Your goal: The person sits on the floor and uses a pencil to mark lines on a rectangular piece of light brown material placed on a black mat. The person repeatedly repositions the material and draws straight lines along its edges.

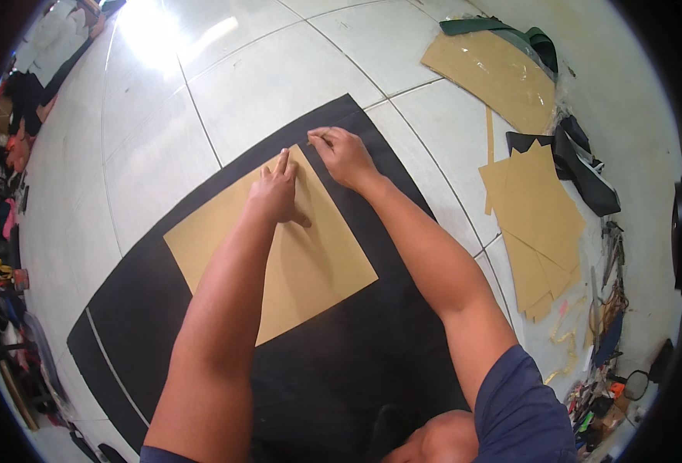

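Observation:
A tan cardboard rectangle (325, 258) lies flat on a large black sheet (348, 347), which is spread over the floor. My left hand (277, 194) presses on the cardboard close to its far corner, fingers stretched and thumb out to the side. Just beyond that corner, to the right, my right hand (344, 157) is closed in a pinch over the black sheet. Something small and thin may be between its fingertips, but it is too small to name. A pale line (113, 366) runs across the left part of the black sheet.
White tiles (256, 85) surround the sheet. Several cut tan cardboard pieces (538, 208) lie at the right, below a plastic-covered cardboard stack (495, 77) with a green strap (480, 28). Mixed clutter lines the left side (13, 278) and lower right (603, 401).

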Action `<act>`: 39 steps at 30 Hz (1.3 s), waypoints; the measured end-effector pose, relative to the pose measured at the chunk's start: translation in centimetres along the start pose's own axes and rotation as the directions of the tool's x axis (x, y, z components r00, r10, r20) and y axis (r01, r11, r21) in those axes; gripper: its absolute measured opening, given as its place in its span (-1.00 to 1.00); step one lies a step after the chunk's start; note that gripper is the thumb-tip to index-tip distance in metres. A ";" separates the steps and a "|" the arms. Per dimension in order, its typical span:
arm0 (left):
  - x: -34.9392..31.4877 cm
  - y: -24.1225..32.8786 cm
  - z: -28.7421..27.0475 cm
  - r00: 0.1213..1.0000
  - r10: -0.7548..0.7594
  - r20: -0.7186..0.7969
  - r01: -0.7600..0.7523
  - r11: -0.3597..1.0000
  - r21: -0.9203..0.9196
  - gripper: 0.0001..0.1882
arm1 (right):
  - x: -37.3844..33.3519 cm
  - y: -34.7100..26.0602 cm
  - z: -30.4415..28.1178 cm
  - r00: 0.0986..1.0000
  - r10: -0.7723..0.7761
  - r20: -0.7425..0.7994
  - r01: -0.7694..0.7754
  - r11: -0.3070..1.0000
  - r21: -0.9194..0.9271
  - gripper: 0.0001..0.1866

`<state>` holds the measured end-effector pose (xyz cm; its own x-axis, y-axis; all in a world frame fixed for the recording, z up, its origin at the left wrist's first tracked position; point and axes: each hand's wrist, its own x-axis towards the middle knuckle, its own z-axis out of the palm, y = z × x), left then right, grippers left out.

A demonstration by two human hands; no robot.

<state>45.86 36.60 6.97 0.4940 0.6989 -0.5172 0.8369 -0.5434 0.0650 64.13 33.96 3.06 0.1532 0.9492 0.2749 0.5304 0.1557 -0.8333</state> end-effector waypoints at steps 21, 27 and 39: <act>0.3 0.6 -0.4 0.999 -0.041 0.036 0.040 0.999 0.031 0.65 | 2.3 0.6 2.7 0.981 -0.009 0.196 0.051 0.975 -0.214 -0.73; 0.3 1.3 -0.7 0.998 -0.053 0.036 0.052 0.998 0.019 0.66 | 1.6 0.7 1.8 0.955 -0.055 0.292 0.155 0.931 -0.330 -0.69; 0.3 1.6 -0.7 0.996 -0.084 0.043 0.082 0.996 0.030 0.66 | -7.8 -0.2 -2.0 0.913 -0.147 0.381 0.288 0.894 -0.344 -0.79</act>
<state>47.48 36.27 7.57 0.4117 0.7211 -0.5573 0.8674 -0.4976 -0.0031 64.51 25.97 2.08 -0.2557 0.9477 0.1912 0.8048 0.3182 -0.5011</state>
